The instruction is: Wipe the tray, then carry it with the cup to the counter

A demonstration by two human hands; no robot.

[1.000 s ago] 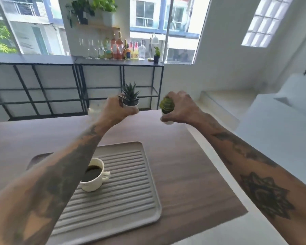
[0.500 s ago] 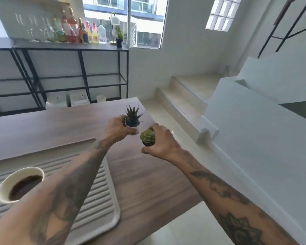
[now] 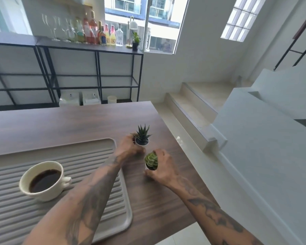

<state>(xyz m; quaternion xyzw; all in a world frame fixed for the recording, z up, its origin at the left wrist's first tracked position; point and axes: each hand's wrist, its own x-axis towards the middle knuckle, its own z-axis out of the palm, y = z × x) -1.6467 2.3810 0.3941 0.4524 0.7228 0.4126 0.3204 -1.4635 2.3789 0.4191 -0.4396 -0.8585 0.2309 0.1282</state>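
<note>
Both small pots have come down since a second ago, from held in the air to the wooden table (image 3: pixel 78 124) beside the tray. Left to right: your cup (image 3: pixel 42 181), full of dark coffee, stands on the ribbed tray (image 3: pixel 102 156); your left hand (image 3: pixel 126 148) grips the spiky plant's pot (image 3: pixel 142 138); your right hand (image 3: pixel 162 169) grips the rosette succulent's pot (image 3: pixel 151 162). Clearing looks nearly done; wiping and carrying remain, and no cloth shows.
</note>
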